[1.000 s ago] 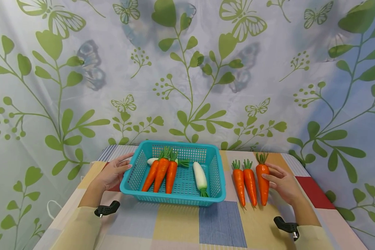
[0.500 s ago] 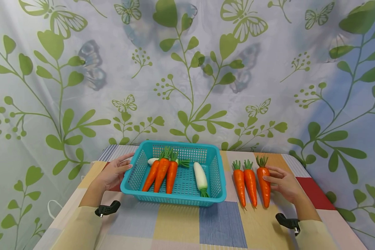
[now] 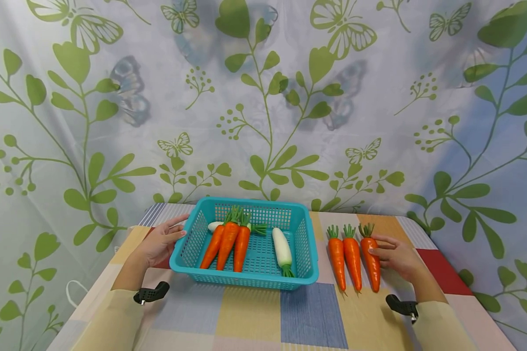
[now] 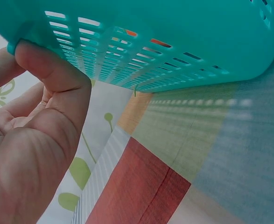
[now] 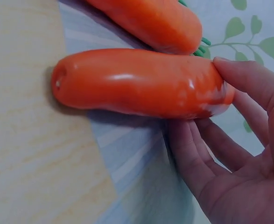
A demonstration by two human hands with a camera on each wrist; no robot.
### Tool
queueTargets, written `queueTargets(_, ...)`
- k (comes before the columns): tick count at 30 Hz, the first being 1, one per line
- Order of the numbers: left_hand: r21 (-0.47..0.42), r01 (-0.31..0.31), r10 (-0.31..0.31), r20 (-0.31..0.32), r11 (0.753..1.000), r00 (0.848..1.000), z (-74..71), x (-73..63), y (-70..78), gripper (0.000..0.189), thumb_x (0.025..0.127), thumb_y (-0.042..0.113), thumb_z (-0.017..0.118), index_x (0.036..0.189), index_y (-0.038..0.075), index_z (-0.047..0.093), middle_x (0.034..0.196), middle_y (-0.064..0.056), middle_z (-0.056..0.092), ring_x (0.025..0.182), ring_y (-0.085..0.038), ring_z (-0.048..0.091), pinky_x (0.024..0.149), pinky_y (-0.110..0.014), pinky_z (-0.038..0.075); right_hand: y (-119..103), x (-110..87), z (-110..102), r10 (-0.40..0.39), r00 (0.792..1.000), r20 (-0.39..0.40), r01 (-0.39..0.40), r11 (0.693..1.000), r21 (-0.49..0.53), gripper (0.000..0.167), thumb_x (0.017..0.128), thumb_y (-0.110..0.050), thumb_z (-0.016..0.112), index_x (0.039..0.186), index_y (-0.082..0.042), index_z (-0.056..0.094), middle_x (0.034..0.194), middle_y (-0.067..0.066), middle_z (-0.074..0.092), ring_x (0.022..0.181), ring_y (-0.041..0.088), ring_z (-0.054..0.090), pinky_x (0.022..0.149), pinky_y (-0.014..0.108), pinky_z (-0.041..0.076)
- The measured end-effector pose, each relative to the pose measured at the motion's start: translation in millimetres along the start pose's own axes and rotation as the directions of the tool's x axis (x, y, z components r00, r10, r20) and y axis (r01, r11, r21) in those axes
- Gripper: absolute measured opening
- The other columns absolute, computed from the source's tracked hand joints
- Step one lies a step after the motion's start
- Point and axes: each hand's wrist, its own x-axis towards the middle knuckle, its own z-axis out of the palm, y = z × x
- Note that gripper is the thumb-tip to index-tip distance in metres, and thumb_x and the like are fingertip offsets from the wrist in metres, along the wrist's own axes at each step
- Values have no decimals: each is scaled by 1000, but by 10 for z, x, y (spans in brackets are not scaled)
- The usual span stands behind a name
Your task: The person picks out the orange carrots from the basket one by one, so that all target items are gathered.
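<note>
In the head view my left hand (image 3: 161, 240) stands beside the turquoise basket (image 3: 246, 279). Its thumb touches the outside of the rim, fingers loosely bent, as the left wrist view shows. My right hand (image 3: 397, 256) holds the rightmost carrot (image 3: 371, 263) near its leafy top, thumb on the upper face and fingers along the side. In the right wrist view that carrot (image 5: 127, 84) lies low at the cloth. Left of it are a middle carrot (image 3: 353, 263) and a left carrot (image 3: 336, 263), side by side with their green stems pointing away from me.
Inside the basket, three carrots (image 3: 227, 246) lie across a white radish (image 3: 214, 226), and another white radish (image 3: 282, 246) lies at the right. A patchwork cloth (image 3: 254, 312) covers the table. A leaf-patterned curtain (image 3: 263, 122) hangs behind its far edge.
My right hand has lowered the rightmost carrot and drawn it slightly towards me; its leafy top now leans more to the left. The left hand and basket stay put.
</note>
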Motion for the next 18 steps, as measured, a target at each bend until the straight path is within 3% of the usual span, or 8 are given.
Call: queueTargets(18,1,1,-1,1,1000,1000,-12,15,-17,69,106,15,57,163,9,20,113,4,64,105,-13,70,100,-46,56,-72,36,3,12,999,37,-10,999,-46,75,98,-27,71,155,5,35,146,31,53,107,17,70,93,41,61)
